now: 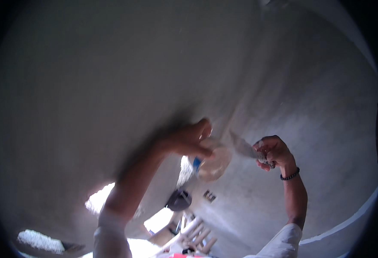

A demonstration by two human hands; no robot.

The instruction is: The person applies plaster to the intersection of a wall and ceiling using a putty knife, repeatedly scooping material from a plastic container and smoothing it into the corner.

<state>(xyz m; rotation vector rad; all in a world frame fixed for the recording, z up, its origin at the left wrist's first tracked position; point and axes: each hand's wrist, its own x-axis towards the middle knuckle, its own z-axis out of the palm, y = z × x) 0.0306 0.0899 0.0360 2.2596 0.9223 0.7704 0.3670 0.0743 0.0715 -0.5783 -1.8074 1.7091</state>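
So we've got both arms up in front of a big grey wall (90, 86), one thing in each hand. Our left grip (189, 139) is closed on a round pale tub (216, 167), with thumb and fingers at its upper left edge. The tub's pretty blurry, so we can't make out what's in it, but there's a blue patch (196, 164) on its left side. It sits roughly midway between our two arms, just below and to the right of the left fingers.

Our right grip (275, 152) is wrapped around the handle end of a flat-bladed tool (241, 145), and there's lumpy grey stuff near the handle. The blade slants up and left, with its tip near the tub; we can't tell if it's touching the wall. We're wearing a dark beaded bracelet (290, 174) on that wrist, and white sleeves (282, 241) on both arms. Our left forearm (137, 182) has a soft dark shadow alongside it.

Lower down there's a small light-and-dark wall plate (209, 196), a dark roundish object (179, 200) to its left, and a pale slatted chair (197, 232) near the bottom edge, with bright patches of light around there.
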